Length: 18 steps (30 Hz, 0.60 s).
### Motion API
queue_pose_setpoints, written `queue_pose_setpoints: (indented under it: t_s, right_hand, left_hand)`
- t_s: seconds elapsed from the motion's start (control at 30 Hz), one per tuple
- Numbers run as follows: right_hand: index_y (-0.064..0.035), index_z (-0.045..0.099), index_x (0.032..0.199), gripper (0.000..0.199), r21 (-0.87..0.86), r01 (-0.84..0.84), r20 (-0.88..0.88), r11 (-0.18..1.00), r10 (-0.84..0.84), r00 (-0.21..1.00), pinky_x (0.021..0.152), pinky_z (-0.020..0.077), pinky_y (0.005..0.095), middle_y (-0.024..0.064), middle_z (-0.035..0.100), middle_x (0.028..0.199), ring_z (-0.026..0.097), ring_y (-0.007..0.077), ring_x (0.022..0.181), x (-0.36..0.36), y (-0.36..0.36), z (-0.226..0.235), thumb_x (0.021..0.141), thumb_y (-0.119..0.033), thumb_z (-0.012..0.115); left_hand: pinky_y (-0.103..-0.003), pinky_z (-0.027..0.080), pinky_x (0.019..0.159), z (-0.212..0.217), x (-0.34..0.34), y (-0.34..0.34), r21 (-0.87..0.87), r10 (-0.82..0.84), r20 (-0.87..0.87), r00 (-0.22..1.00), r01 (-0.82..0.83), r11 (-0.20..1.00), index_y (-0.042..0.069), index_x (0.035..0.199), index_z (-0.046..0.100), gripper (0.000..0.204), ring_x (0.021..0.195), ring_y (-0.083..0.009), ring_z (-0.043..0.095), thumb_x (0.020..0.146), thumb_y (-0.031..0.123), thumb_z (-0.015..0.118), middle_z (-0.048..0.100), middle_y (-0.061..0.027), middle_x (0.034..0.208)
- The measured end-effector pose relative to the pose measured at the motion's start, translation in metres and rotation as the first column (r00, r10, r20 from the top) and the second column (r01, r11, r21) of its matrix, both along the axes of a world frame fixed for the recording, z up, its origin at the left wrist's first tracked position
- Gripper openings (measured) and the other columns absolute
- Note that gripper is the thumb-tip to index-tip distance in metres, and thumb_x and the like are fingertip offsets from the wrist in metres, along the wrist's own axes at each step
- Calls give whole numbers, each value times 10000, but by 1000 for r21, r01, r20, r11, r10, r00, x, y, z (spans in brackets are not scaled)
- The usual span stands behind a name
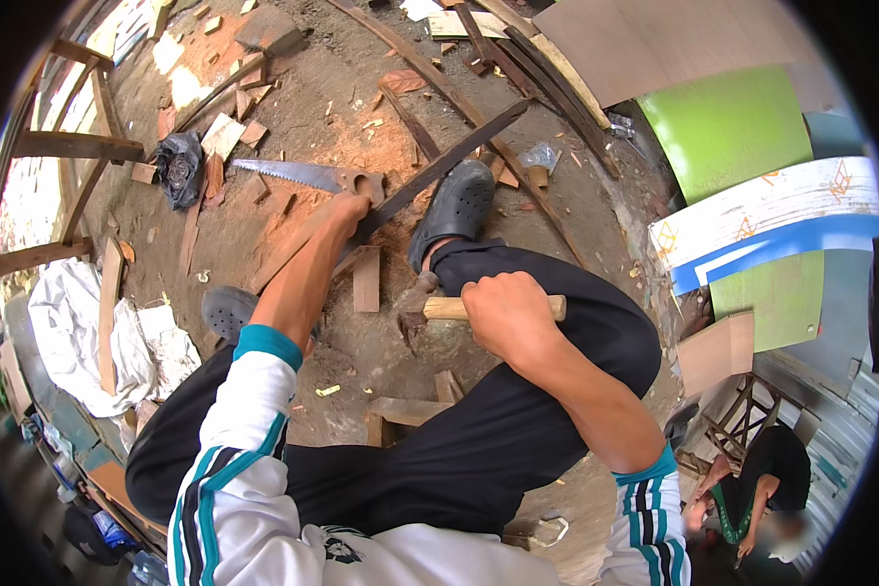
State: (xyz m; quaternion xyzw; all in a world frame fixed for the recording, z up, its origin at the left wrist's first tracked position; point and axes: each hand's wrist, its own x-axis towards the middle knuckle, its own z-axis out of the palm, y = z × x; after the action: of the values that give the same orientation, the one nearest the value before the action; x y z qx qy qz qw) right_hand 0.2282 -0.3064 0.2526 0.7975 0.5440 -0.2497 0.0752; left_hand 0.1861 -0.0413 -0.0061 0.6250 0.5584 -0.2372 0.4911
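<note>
My right hand (pixel 513 314) is closed round the pale wooden handle (pixel 445 309) of a hammer. The hammer's dark head (pixel 417 296) points left, above the dirt between my legs. My left hand (pixel 346 213) is closed at the side of a long dark wooden strip (pixel 449 156), which slants up to the right past my shoe; its fingers are partly hidden. Just beyond that hand lies a handsaw (pixel 298 174), blade to the left. A short wood block (pixel 366 280) is below the strip, and a low wooden piece (pixel 407 410) sits nearer to me.
Sawdust and several offcuts cover the ground. Wooden frames (pixel 78 145) stand at the left, near a black plastic bag (pixel 179 168) and a white sack (pixel 76 337). Long strips (pixel 547 78) lie at the far right. Green panels (pixel 728 122) lean at right; another person (pixel 767 479) crouches below.
</note>
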Motion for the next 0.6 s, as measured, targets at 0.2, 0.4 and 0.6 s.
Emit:
queue_pose_setpoints:
  t_s: [0.2,0.4,0.6]
  right_hand:
    - [-74,702,768,29,15,5,-44,1000,-4,999,618,547,381,120,703,695,719,278,679,4,3,-5,759,-95,683]
    - [-138,768,774,79,-76,-18,30,997,20,999,601,526,317,36,731,743,735,180,740,-1,8,11,797,-124,694]
    - [-95,739,706,40,-2,-3,-6,1000,3,1000,595,536,351,86,705,685,720,234,670,-6,7,13,731,-103,709]
  left_hand:
    - [-413,526,761,-77,-11,50,-51,446,460,768,-479,877,-60,1242,628,640,865,-283,690,979,520,556,723,-208,1010]
    - [-403,542,836,-4,-10,37,168,-204,452,868,141,976,-4,1305,577,668,962,-278,704,1000,585,497,727,-187,1099]
    - [-474,539,854,-2,-50,-24,380,-716,39,697,652,656,-1,1320,565,676,996,-413,683,913,533,650,703,-266,1058]
